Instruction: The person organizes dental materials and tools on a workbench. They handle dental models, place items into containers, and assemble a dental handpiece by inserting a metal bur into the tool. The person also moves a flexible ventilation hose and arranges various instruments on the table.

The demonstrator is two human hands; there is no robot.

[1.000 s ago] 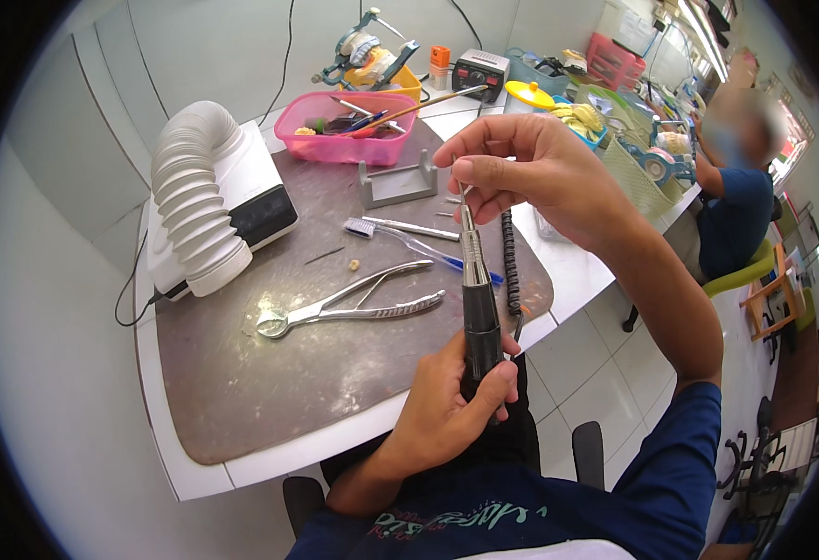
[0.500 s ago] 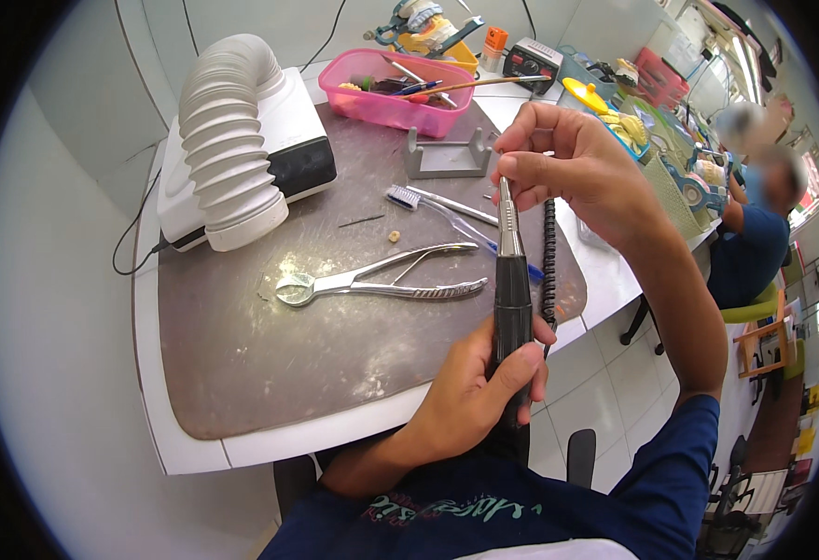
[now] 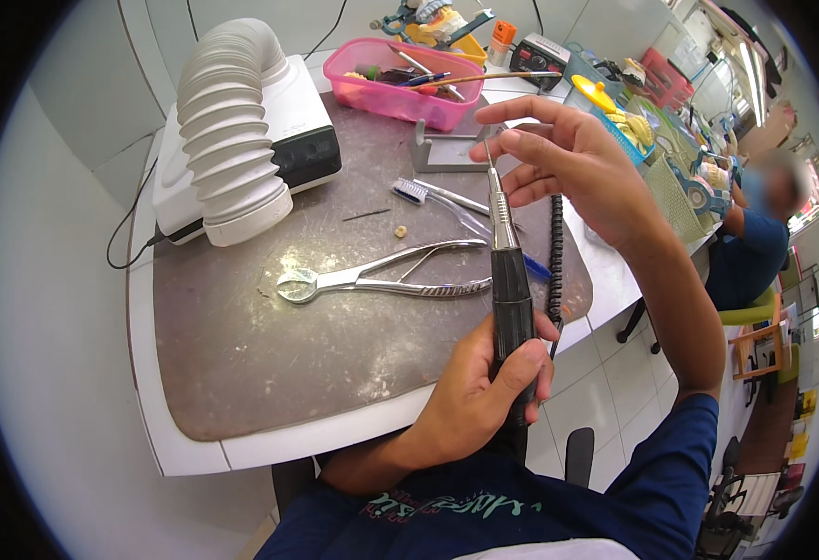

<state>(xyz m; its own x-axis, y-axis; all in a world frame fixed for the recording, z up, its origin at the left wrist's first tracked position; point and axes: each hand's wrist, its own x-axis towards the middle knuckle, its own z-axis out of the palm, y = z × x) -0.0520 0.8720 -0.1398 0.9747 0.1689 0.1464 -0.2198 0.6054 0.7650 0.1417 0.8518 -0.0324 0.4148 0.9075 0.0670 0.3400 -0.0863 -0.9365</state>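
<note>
My left hand (image 3: 489, 378) is wrapped round the black body of a rotary handpiece (image 3: 512, 303), held nearly upright with its silver nose at the top. A thin bur (image 3: 489, 152) sticks out of that nose. Beside the bur is my right hand (image 3: 568, 159), its thumb and fingers apart; whether a fingertip touches the bur I cannot tell. On the brown mat to the left lie plaster nippers (image 3: 372, 277) with their jaws pointing left. A small beige piece (image 3: 400, 231), a thin dark bur-like rod (image 3: 366, 215) and a toothbrush (image 3: 447, 210) lie beyond them.
A white suction unit with a ribbed hose (image 3: 228, 131) stands at the back left. Behind the mat are a pink tool basket (image 3: 405, 84) and a grey handpiece cradle (image 3: 451, 151). A coiled black cord (image 3: 556, 261) hangs over the right edge. Another person (image 3: 755, 233) sits at the far right.
My right thumb and fingers have parted from their pinch at the handpiece's tip, and the bur now shows. My left hand keeps its grip on the handpiece. The view has shifted slightly.
</note>
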